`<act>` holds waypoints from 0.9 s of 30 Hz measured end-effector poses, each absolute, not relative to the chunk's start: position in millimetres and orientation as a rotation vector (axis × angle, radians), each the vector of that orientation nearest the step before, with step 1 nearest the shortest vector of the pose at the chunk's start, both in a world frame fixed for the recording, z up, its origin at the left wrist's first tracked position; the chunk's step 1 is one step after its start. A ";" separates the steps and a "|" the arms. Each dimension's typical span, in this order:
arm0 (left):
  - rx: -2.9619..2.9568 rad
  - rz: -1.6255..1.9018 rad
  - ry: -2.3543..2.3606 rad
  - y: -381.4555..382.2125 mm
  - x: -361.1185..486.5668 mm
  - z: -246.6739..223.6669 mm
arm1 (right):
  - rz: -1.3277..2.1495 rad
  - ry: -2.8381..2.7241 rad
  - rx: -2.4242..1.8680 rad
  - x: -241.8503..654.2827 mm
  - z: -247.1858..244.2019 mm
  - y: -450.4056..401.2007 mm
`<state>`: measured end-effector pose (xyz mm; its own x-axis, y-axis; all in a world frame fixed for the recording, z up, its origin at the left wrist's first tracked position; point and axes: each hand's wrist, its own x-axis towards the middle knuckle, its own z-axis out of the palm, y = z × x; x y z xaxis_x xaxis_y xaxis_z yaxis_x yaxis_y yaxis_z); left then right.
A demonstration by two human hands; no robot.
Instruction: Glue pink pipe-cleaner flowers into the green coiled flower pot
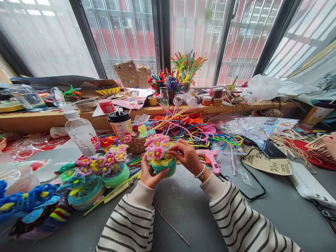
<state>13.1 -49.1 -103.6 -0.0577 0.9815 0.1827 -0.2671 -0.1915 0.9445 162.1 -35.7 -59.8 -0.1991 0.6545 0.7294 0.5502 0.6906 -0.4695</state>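
Observation:
A small pot (pixel 168 169) wrapped in green and teal pipe cleaner stands in the middle, with pink pipe-cleaner flowers (pixel 157 145) with yellow centres on top. My left hand (pixel 149 174) is wrapped around the pot from the left, thumb across its front. At the right side of the flowers, my right hand (pixel 187 155) has its fingertips pinched together. Whatever they hold is too small to make out. More flower pots stand to the left: a green one (pixel 115 176), a striped one (pixel 86 194) and one with blue flowers (pixel 39 196).
A pink glue gun (pixel 211 160) lies just right of my right hand, near a black cable (pixel 258 187). A thin stick (pixel 172 225) lies in front. Behind are a plastic bottle (pixel 81 133), a lidded cup (pixel 120 125) and loose pipe cleaners (pixel 183 122). Another person's hand (pixel 331 145) shows at far right.

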 end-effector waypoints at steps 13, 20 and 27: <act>1.066 1.448 0.982 -48.5 12.7 -103.5 | 0.101 -1.827 -0.970 163.0 -59.7 -35.9; 1.103 1.474 0.950 -49.0 13.8 -104.0 | 0.148 -1.805 -0.942 160.9 -61.9 -35.0; 1.118 1.446 0.970 -48.2 12.8 -106.7 | 0.160 -1.820 -0.915 165.6 -59.9 -36.1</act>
<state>12.8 -48.2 -106.7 -0.0470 0.9882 0.1459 -0.2394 -0.1530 0.9588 165.6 -36.1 -59.9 -0.1636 0.6501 0.7420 0.5111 0.6992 -0.4999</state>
